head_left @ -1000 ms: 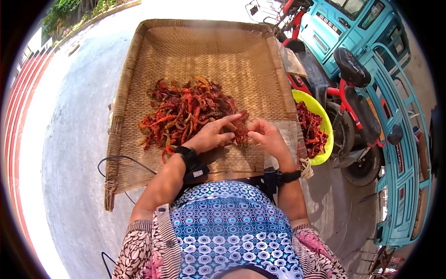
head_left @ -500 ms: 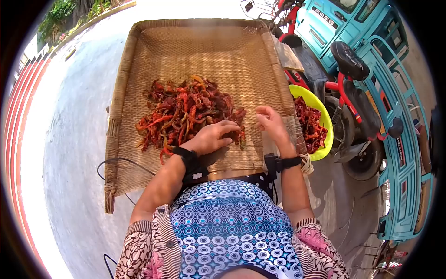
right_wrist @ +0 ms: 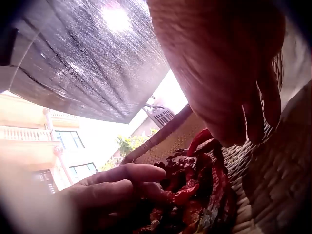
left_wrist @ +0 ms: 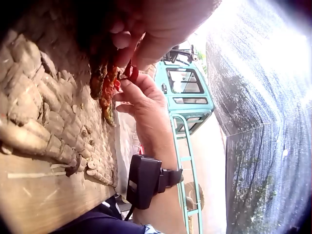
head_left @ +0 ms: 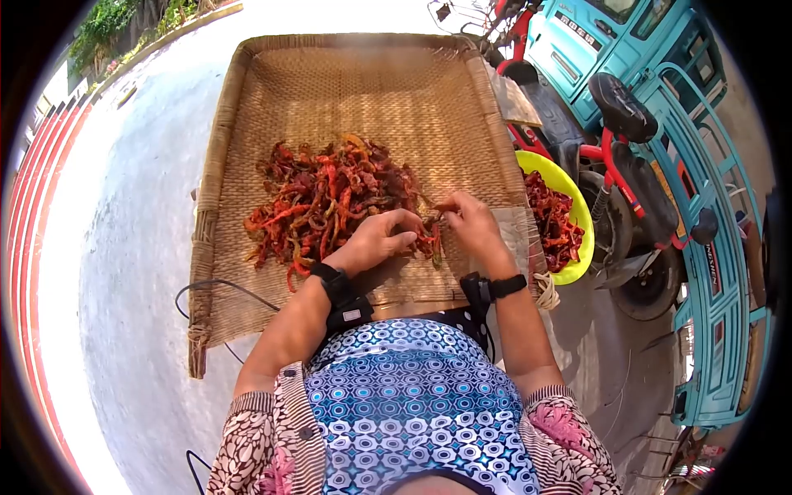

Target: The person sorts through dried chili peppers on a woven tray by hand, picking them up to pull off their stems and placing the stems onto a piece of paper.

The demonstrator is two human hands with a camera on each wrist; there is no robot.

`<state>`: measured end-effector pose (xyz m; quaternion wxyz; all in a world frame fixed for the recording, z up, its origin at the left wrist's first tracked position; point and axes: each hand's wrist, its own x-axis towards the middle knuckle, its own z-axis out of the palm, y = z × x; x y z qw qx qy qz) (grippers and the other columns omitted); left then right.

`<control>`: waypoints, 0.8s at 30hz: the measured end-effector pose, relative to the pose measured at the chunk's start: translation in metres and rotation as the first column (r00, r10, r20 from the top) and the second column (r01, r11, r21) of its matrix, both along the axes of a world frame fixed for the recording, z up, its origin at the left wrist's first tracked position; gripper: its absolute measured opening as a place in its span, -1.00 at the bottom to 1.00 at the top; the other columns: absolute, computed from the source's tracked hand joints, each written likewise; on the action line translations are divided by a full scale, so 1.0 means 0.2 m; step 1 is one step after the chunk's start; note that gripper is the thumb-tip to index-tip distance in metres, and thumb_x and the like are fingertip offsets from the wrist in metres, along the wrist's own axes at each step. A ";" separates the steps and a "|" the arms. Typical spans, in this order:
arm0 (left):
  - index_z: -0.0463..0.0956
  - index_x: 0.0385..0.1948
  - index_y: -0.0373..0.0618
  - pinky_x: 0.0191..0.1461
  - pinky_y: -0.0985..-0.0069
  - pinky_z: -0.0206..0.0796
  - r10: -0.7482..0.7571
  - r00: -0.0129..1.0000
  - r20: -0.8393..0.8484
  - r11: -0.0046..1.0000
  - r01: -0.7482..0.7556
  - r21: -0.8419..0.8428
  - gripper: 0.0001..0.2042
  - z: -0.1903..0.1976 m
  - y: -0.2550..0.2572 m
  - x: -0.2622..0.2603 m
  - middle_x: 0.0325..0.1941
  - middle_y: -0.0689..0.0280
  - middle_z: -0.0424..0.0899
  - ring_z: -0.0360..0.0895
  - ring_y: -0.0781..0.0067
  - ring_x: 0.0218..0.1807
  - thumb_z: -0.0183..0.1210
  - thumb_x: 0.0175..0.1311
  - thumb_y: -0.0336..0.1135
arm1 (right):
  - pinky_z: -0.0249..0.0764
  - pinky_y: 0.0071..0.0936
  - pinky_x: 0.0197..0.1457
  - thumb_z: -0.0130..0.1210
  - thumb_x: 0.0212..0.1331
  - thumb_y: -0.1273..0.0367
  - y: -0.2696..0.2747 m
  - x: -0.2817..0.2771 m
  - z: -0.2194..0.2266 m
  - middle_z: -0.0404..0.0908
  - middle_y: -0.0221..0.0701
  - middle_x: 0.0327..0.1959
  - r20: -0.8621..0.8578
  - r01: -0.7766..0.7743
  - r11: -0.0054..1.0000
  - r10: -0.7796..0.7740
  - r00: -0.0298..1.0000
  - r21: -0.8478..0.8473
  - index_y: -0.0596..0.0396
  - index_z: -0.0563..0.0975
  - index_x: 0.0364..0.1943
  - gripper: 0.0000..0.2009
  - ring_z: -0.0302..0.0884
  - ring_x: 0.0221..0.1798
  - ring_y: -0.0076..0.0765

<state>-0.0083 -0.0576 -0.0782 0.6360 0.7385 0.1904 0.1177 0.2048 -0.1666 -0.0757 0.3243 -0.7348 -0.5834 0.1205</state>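
Observation:
Dried red chili peppers (head_left: 330, 194) lie heaped on a large woven tray (head_left: 355, 91). At the heap's near right edge, my left hand (head_left: 379, 241) holds several chili peppers (left_wrist: 106, 92) with bent fingers; part of its grip is hidden. Their ends stick out past those fingers, low over the weave. My right hand (head_left: 476, 231) is just to the right, pinching a chili pepper (left_wrist: 130, 73) between thumb and fingertips. In the right wrist view a red chili pepper (right_wrist: 199, 141) shows at the right fingertips, beside the left fingers (right_wrist: 141, 173).
A yellow-green basin (head_left: 584, 223) of dark red chilies stands right of the tray. Beyond it are a red-framed vehicle (head_left: 615, 177) and a turquoise truck-like vehicle (head_left: 709, 272). A black cable (head_left: 219, 282) runs over the tray's left edge. A translucent sheet lies at its right edge.
My right hand drew back to the right from the left hand, then came in again to the peppers and now pinches one. My left hand has stayed nearly in place.

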 end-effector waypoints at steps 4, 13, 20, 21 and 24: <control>0.24 0.38 -0.09 -0.21 0.51 0.42 0.083 0.996 -0.022 0.996 -0.084 -0.033 -0.47 0.06 -0.01 -0.01 -0.14 0.23 0.63 0.53 0.49 -0.27 0.17 0.43 -0.22 | 0.54 -0.30 -0.17 0.21 0.16 0.43 -0.05 -0.11 0.08 0.68 -0.20 -0.31 -0.314 0.076 0.997 -0.072 0.947 -0.001 0.18 0.52 -0.14 -0.79 0.66 -0.25 -0.14; 0.52 0.00 -0.14 -0.35 0.61 0.34 0.024 0.999 0.025 0.996 -0.022 -0.089 -0.71 0.01 0.02 -0.01 -0.31 0.38 0.60 0.44 0.63 -0.41 0.09 0.49 -0.12 | 0.53 -0.59 -0.24 0.16 0.33 0.39 -0.07 -0.23 0.06 0.64 -0.45 -0.29 -0.776 -0.050 0.994 0.108 0.621 0.098 0.15 0.54 -0.14 -0.86 0.57 -0.28 -0.60; 0.51 -0.09 -0.17 -0.29 0.61 0.35 0.026 0.999 -0.021 0.988 -0.029 -0.153 -0.77 0.05 0.00 -0.01 -0.31 0.38 0.58 0.41 0.63 -0.41 0.11 0.48 -0.19 | 0.55 -0.60 -0.27 0.10 0.39 0.37 -0.11 -0.15 0.01 0.66 -0.45 -0.23 -0.781 0.067 0.997 -0.062 0.622 -0.025 0.13 0.51 -0.06 -0.84 0.56 -0.35 -0.61; 0.50 -0.08 -0.17 -0.28 0.60 0.35 0.030 0.999 -0.018 0.990 -0.032 -0.139 -0.77 0.05 0.00 -0.01 -0.31 0.38 0.57 0.41 0.62 -0.39 0.11 0.48 -0.19 | 0.56 -0.60 -0.27 0.09 0.40 0.36 -0.13 -0.09 0.02 0.67 -0.45 -0.23 -0.811 0.123 0.992 -0.075 0.581 -0.003 0.11 0.51 -0.06 -0.84 0.57 -0.35 -0.61; 0.46 -0.06 -0.16 -0.24 0.58 0.36 0.027 1.000 -0.014 0.994 -0.028 -0.105 -0.78 0.04 0.00 -0.01 -0.28 0.37 0.56 0.41 0.60 -0.36 0.10 0.48 -0.21 | 0.59 -0.58 -0.23 0.09 0.42 0.28 -0.19 0.07 0.08 0.67 -0.48 -0.25 -0.937 0.416 0.897 -0.009 0.349 0.147 0.05 0.52 -0.08 -0.83 0.60 -0.36 -0.60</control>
